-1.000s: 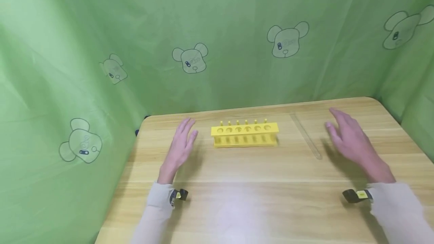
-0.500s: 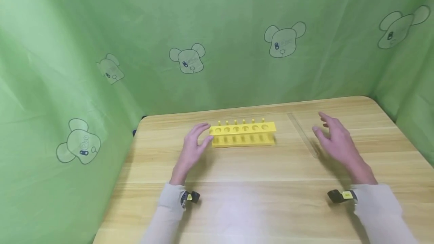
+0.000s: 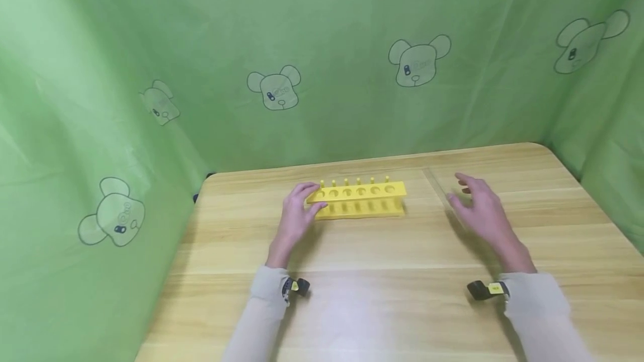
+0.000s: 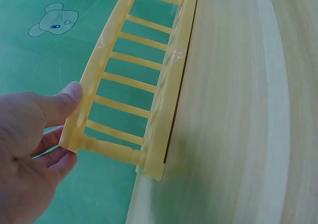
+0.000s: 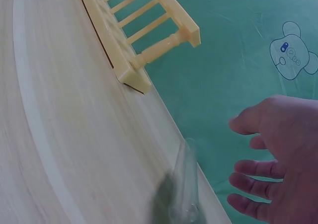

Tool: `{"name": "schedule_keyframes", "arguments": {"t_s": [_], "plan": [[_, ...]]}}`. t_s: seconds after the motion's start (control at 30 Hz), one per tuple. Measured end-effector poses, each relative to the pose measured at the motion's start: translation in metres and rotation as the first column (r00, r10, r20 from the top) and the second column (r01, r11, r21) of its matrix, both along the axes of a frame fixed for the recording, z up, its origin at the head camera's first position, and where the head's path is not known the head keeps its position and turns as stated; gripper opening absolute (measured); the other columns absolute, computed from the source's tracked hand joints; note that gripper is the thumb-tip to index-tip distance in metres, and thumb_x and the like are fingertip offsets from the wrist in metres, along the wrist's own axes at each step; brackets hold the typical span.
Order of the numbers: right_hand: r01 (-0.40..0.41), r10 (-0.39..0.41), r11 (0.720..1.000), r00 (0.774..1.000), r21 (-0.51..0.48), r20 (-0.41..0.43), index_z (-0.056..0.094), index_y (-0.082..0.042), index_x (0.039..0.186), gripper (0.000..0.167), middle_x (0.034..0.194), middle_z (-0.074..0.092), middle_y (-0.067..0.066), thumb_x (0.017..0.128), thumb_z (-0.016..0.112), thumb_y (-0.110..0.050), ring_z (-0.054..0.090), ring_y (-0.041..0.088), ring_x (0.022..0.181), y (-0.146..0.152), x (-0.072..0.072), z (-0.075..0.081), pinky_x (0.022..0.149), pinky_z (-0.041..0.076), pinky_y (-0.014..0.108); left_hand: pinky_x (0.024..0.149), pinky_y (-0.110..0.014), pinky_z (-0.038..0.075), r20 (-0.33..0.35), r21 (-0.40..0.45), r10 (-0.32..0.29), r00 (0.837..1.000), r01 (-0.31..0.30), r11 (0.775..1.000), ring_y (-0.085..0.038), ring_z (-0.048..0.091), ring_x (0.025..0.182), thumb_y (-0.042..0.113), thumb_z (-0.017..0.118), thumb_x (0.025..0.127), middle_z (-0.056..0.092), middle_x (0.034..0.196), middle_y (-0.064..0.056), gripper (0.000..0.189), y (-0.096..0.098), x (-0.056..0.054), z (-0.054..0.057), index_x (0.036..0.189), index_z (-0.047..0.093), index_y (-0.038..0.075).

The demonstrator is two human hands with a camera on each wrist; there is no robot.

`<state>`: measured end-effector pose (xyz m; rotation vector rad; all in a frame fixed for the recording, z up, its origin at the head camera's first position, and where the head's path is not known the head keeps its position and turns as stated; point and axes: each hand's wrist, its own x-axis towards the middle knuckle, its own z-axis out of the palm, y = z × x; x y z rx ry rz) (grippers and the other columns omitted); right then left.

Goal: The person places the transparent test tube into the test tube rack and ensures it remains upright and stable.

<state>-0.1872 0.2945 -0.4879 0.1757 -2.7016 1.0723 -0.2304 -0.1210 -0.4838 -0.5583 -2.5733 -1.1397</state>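
Observation:
A yellow test tube rack (image 3: 363,197) with a row of holes and several pegs along its back stands upright on the table. My left hand (image 3: 294,218) grips its left end; in the left wrist view the thumb lies on the front of the rack's top bar (image 4: 92,70) and fingers reach behind it. On the right, a clear glass test tube (image 3: 434,181) lies slanted on the table, partly hidden by my right hand (image 3: 484,215). That hand is over the tube's near part, fingers loosely bent, holding nothing. In the right wrist view the tube (image 5: 185,186) lies apart from the fingers.
The light wooden table (image 3: 362,272) ends at a far edge just behind the rack. A green curtain (image 3: 342,122) with mouse-head prints hangs behind and at both sides. Each wrist wears a small black camera, the left one (image 3: 303,287) and the right one (image 3: 478,290).
My left hand has moved right to the rack and now grips its left end. My right hand has moved left over the test tube. The rack and tube lie as before.

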Motion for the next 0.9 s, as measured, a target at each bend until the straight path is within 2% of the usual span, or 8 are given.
{"name": "schedule_keyframes", "arguments": {"t_s": [0.27,0.43,0.67,0.9], "plan": [[0.004,-0.004,0.999,1.0,0.054,0.003,0.041,0.005,0.151,0.059,0.14,0.045,0.037,0.103,0.063,-0.023,0.049,0.054,0.119,-0.006,-0.002,-0.002,0.093,0.044,0.075,0.11,-0.029,0.048,-0.066,-0.09,-0.009,0.998,0.003,0.996,-0.026,0.06,0.123,0.009,0.081,0.087,0.065,0.129,-0.014,0.042,0.004,-0.001,0.003,0.124,0.069,-0.003],[-0.007,0.006,0.997,1.0,0.075,0.009,0.042,0.007,0.149,0.059,0.138,0.046,0.038,0.103,0.063,-0.024,0.049,0.054,0.118,-0.009,-0.004,-0.002,0.095,0.043,0.075,0.11,-0.028,0.048,-0.035,-0.175,-0.026,0.999,0.02,0.984,-0.025,0.057,0.125,0.009,0.078,0.09,0.063,0.132,-0.012,0.041,0.005,-0.001,0.009,0.129,0.067,-0.002],[-0.016,0.013,0.996,0.999,0.093,0.034,0.043,0.008,0.148,0.058,0.138,0.046,0.037,0.103,0.062,-0.024,0.048,0.055,0.12,-0.013,-0.005,0.001,0.099,0.04,0.075,0.107,-0.028,0.05,0.014,-0.234,-0.025,1.0,0.028,0.972,-0.024,0.058,0.123,0.009,0.078,0.091,0.062,0.131,-0.011,0.041,0.006,-0.003,0.015,0.129,0.067,-0.001],[-0.013,0.005,0.993,0.998,0.12,0.065,0.043,0.01,0.147,0.058,0.138,0.046,0.037,0.102,0.064,-0.022,0.047,0.056,0.121,-0.015,-0.008,-0.002,0.101,0.039,0.075,0.11,-0.03,0.048,-0.027,-0.34,-0.047,0.999,0.035,0.94,-0.026,0.057,0.124,0.007,0.078,0.091,0.062,0.13,-0.012,0.04,0.01,-0.003,0.02,0.128,0.067,-0.002]]}}
